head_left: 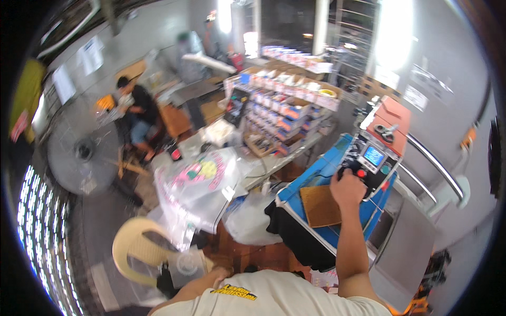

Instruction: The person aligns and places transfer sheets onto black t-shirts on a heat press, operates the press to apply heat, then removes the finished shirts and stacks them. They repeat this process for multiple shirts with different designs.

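Well, on my feed the right hand (349,185) is at the dark control panel (373,181) beside a red button (361,173), whether gripping I cannot tell, the brown pad (320,207) just below-left of it.

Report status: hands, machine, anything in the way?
Right hand at control panel of machine. Left hand low beside the shirt, grip unclear. Brown pad on blue bed. Scissors atop machine, apart from right hand.

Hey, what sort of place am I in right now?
Probably a small workshop: your right hand is at a machine with a lit control screen, open boxes stand in stacked rows on a table, and a large fan stands nearby.
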### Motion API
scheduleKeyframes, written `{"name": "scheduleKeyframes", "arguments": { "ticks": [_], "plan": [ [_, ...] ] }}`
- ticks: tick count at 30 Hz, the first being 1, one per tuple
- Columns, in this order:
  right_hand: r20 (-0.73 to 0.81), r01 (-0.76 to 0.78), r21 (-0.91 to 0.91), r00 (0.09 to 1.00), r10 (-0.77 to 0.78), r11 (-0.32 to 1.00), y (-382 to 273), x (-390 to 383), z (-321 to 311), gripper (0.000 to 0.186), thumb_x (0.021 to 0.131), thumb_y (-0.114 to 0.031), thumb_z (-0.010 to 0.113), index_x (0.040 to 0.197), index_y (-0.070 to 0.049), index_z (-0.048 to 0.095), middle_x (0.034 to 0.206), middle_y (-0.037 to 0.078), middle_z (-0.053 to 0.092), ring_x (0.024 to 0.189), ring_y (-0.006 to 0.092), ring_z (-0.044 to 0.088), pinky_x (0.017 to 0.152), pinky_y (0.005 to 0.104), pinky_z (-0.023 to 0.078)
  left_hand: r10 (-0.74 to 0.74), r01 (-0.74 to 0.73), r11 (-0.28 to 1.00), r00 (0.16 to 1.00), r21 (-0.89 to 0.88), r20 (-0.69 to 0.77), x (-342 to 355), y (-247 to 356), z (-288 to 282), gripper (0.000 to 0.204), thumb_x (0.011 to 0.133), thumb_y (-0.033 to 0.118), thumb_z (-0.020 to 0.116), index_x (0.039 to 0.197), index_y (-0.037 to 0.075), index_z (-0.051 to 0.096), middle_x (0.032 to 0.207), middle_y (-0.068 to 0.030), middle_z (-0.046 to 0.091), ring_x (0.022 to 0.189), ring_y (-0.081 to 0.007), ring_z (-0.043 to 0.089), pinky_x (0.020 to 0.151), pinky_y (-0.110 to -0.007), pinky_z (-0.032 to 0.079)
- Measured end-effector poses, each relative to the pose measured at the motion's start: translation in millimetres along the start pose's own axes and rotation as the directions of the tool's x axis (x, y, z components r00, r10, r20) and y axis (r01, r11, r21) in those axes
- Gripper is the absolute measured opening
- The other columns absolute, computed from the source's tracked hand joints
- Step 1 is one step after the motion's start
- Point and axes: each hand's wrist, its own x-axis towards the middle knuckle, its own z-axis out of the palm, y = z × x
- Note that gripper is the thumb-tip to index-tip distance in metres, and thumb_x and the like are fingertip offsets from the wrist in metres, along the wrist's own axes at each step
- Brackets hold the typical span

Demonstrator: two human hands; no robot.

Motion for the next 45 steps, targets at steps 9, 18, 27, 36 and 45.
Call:
{"name": "scheduleKeyframes", "arguments": {
  "ticks": [9, 18, 27, 36, 45],
  "plan": [
    [-0.103, 0.111, -0.003, 0.988, -0.111, 0.994, 15.5, -5.1, 18.3, 0.032, 0.089, -0.04, 0.067, 0.087, -0.008, 0.061, 0.071, 0.015, 0.071, 0.065, 0.0345, 0.072, 0.06, 0.0476, 0.057, 0.052, -0.084, 0.934, 0.994, 0.348, 0.1, 31.5, -32.8, -58.5, 0.026, 0.093, 0.026, 0.059, 0.099, 0.009, 0.077, 0.101, -0.0199, 0.074, 0.089, -0.0379, 0.072, 0.075, -0.049, 0.058],
    [-0.084, 0.167, 0.029, 0.983, -0.164, 0.986, 22.7, -6.0, 16.5, 0.031, 0.087, -0.036, 0.07, 0.091, -0.007, 0.06, 0.076, 0.016, 0.07, 0.068, 0.0335, 0.071, 0.061, 0.0478, 0.057, 0.383, -0.383, 0.906, 0.923, 0.178, 0.036, 113.3, 50.8, -71.7, 0.029, 0.086, 0.025, 0.061, 0.109, 0.012, 0.073, 0.102, -0.0214, 0.074, 0.088, -0.0393, 0.072, 0.078, -0.052, 0.056],
    [-0.102, 0.211, 0.063, 0.974, -0.204, 0.976, 28.9, -5.5, 16.4, 0.033, 0.086, -0.035, 0.07, 0.096, -0.006, 0.06, 0.08, 0.016, 0.071, 0.071, 0.0336, 0.072, 0.064, 0.0461, 0.057, -0.069, 0.093, 0.987, 0.983, -0.133, 0.171, 69.7, 53.3, -61.6, 0.026, 0.087, 0.024, 0.06, 0.103, 0.01, 0.074, 0.099, -0.0228, 0.073, 0.086, -0.0399, 0.072, 0.076, -0.052, 0.057],
    [-0.043, 0.217, 0.083, 0.976, -0.215, 0.973, 33.7, -7.4, 14.7, 0.036, 0.087, -0.037, 0.069, 0.097, -0.004, 0.059, 0.084, 0.018, 0.07, 0.078, 0.0358, 0.072, 0.067, 0.0477, 0.057, -0.145, 0.188, 0.958, 0.969, -0.215, 0.202, 38.5, 57.6, -16.4, 0.024, 0.087, 0.023, 0.06, 0.097, 0.008, 0.075, 0.096, -0.0242, 0.073, 0.085, -0.0404, 0.072, 0.075, -0.051, 0.057],
    [0.058, 0.205, 0.091, 0.976, -0.211, 0.974, 25.1, -7.4, 3.7, 0.043, 0.088, -0.041, 0.068, 0.102, -0.002, 0.062, 0.094, 0.023, 0.071, 0.091, 0.0392, 0.071, 0.08, 0.051, 0.056, -0.256, 0.304, 0.898, 0.949, -0.319, 0.184, 40.9, 67.6, -15.9, 0.024, 0.087, 0.022, 0.06, 0.091, 0.005, 0.076, 0.093, -0.0256, 0.072, 0.083, -0.041, 0.071, 0.073, -0.05, 0.057]
  ]
}}
